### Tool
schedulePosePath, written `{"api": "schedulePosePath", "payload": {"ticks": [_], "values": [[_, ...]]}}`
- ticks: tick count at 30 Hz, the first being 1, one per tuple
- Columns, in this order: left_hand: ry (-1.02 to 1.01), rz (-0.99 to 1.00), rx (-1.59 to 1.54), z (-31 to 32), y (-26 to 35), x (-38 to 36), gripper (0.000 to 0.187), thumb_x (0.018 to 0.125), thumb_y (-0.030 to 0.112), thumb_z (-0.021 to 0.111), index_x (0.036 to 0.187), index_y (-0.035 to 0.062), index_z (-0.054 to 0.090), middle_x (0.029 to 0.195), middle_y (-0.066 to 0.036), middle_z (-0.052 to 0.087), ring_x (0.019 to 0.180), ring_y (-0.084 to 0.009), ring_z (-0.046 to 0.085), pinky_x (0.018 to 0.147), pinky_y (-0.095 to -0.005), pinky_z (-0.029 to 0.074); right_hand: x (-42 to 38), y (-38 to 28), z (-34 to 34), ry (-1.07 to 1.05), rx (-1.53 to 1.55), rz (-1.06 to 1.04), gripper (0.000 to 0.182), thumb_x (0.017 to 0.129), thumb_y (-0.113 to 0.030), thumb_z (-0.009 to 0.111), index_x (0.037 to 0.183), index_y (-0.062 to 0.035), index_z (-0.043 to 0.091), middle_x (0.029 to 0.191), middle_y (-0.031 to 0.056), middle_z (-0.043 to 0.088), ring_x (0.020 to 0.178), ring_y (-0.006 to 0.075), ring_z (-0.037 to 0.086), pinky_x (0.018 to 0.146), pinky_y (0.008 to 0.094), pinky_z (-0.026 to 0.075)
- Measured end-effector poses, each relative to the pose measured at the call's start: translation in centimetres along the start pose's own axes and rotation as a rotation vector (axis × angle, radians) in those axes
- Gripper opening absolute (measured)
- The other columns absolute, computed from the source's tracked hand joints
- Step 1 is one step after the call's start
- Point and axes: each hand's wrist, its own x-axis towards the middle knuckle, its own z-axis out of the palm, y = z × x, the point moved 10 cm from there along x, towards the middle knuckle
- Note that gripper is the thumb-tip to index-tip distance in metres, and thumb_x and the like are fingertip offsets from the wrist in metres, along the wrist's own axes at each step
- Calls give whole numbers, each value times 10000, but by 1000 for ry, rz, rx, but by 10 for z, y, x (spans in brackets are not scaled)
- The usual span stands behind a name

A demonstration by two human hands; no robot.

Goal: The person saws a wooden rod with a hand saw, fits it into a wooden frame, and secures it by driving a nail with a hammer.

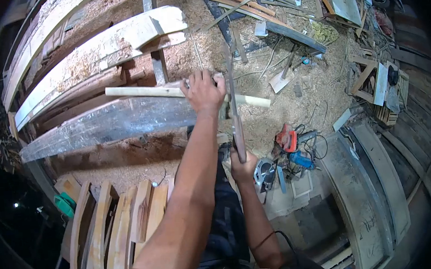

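Note:
My left hand (205, 91) presses down on a long pale wood strip (145, 92), its fingers closed over the strip near the end of a grey beam (110, 123). Gripped in my right hand (244, 167) is a handsaw (233, 100), seen nearly edge-on. Its blade stands across the strip just right of my left hand, and its far end is blurred. A short end of the strip sticks out to the right past the blade. How deep the blade sits in the wood cannot be made out.
Curved boards (97, 55) lie on supports at the left, and wooden pieces (117, 224) stand below. Power tools (296, 151) with cords rest on the sawdust-covered floor at right. Scrap strips (261, 4) are piled at the back. A curved frame (362, 189) stands lower right.

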Motion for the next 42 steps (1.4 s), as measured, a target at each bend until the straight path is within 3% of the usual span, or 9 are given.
{"api": "schedulePosePath", "payload": {"ticks": [10,16,19,21,26,30,37,39,42], "values": [[-8,-2,14,1,-1,-1,286,831,336,505,947,132,667,972,-77,620,1054,-228,569,1095,-506,262,5,14,8,41,80,-18,256,871,-120,652,656,-29,547,596,-55,447,576,46,429,504,270,366],[-69,-98,38,14,-3,4,401,919,314,446,1074,34,688,1218,-148,648,1255,-301,495,1169,-546,176,3,17,14,9,-11,27,220,851,-115,652,681,-9,562,596,-40,462,570,53,435,513,283,382],[-25,-233,153,5,-4,9,381,900,317,471,1035,52,709,1168,-139,669,1216,-284,531,1175,-527,181,6,6,9,19,29,-34,197,862,-126,661,735,13,601,592,-40,465,570,51,437,529,280,394],[-77,-303,-10,11,-8,7,338,870,306,514,999,81,732,1099,-119,698,1161,-266,572,1181,-513,176,17,1,5,33,62,-63,204,870,-136,666,746,16,609,588,-38,464,568,51,436,533,278,395],[1,-284,-12,4,-5,5,292,848,284,550,977,110,746,1048,-88,714,1121,-245,590,1185,-490,177,4,44,28,-34,156,83,179,888,-134,670,784,9,646,609,-51,470,580,41,434,526,263,375],[22,-276,-5,4,-5,4,283,847,276,554,979,114,745,1034,-75,717,1119,-235,583,1182,-481,184,-11,39,27,85,322,99,206,880,-100,643,708,-13,573,591,-71,430,553,34,394,498,255,323],[27,-268,-17,5,-4,4,254,826,252,558,915,133,764,1024,-68,731,1071,-250,615,1174,-478,203,-8,46,25,67,209,55,257,877,-96,647,658,-25,533,582,-75,418,553,27,387,491,257,318],[71,-252,20,5,-5,4,247,830,247,551,902,151,767,1014,-60,731,1055,-247,617,1166,-480,212,-8,47,30,36,259,43,342,935,-205,681,658,-42,564,593,-89,465,558,12,397,488,247,307],[92,-239,40,5,-5,4,248,835,245,544,900,159,767,1007,-59,730,1041,-246,619,1159,-481,223,-8,47,33,5,176,51,354,935,-204,681,648,-41,553,591,-85,458,564,15,394,492,248,306]]}}
